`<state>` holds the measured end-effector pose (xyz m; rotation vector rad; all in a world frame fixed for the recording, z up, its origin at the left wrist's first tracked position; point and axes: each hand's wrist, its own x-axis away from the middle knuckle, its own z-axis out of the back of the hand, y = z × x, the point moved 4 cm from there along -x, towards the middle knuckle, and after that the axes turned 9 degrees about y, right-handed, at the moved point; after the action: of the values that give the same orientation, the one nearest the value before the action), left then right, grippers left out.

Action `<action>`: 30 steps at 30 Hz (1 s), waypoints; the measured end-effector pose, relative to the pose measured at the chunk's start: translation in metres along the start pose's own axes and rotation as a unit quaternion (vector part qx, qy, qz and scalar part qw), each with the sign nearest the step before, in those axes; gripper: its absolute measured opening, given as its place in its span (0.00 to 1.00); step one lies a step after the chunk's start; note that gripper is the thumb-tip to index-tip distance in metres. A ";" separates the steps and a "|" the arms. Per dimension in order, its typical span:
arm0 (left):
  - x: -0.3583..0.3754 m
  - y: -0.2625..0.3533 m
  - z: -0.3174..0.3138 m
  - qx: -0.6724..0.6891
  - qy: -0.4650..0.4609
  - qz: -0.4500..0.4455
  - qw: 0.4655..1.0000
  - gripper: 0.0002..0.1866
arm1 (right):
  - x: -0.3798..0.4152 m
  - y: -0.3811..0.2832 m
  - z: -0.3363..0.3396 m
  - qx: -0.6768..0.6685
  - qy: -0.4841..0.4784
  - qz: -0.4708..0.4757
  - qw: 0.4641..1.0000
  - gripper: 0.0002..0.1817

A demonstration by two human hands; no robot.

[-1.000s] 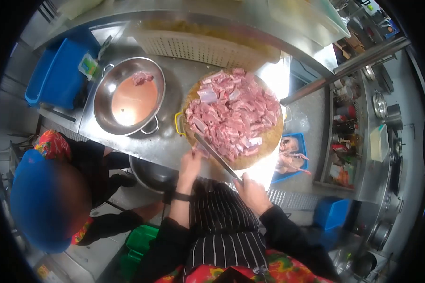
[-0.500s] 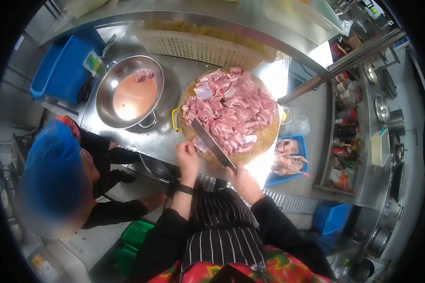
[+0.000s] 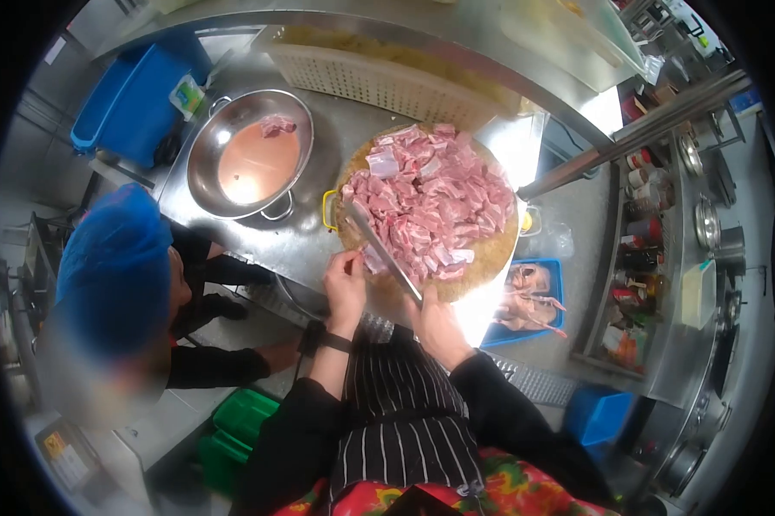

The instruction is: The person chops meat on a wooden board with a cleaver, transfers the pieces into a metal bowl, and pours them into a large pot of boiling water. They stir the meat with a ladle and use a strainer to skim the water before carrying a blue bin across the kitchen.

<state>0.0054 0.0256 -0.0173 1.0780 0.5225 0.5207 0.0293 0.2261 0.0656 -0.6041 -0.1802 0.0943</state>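
Chopped raw meat (image 3: 443, 193) with bone ends is heaped over a round wooden chopping block (image 3: 482, 251) with a yellow handle. My right hand (image 3: 439, 328) grips a cleaver (image 3: 379, 242), its blade lying diagonally over the front left of the heap, tip pointing away to the left. At the block's near left edge is my left hand (image 3: 345, 282), fingers curled and pinched together beside a piece of meat (image 3: 375, 261). What those fingertips hold, if anything, is hidden.
Left of the block stands a steel bowl (image 3: 200, 163) with pinkish liquid and one meat chunk. A person in a blue cap (image 3: 116, 249) is close on my left. A blue tray (image 3: 499, 335) of poultry sits at right, a perforated white basket (image 3: 387, 86) behind.
The view has shifted a little, so most things sit slightly to the right and higher. The cleaver's blade has tilted and now shows narrower. Both hands stay near the block's front edge.
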 end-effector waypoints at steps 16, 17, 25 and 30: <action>0.025 -0.005 0.014 0.070 0.105 0.105 0.986 0.09 | -0.040 -0.027 -0.013 0.047 0.017 0.019 0.999 0.20; 0.031 0.002 0.009 0.081 0.092 0.119 0.985 0.10 | -0.037 -0.015 -0.024 0.049 0.017 0.023 0.998 0.20; 0.012 0.043 -0.006 -0.007 0.046 0.078 0.996 0.12 | 0.005 0.051 -0.020 0.066 -0.029 0.042 0.997 0.24; 0.009 0.016 -0.007 -0.088 -0.001 0.019 0.996 0.07 | -0.005 0.056 -0.010 0.073 -0.080 -0.010 0.994 0.21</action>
<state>0.0057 0.0423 -0.0072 0.9207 0.4467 0.5887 0.0244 0.2658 0.0248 -0.4495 -0.3323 0.1358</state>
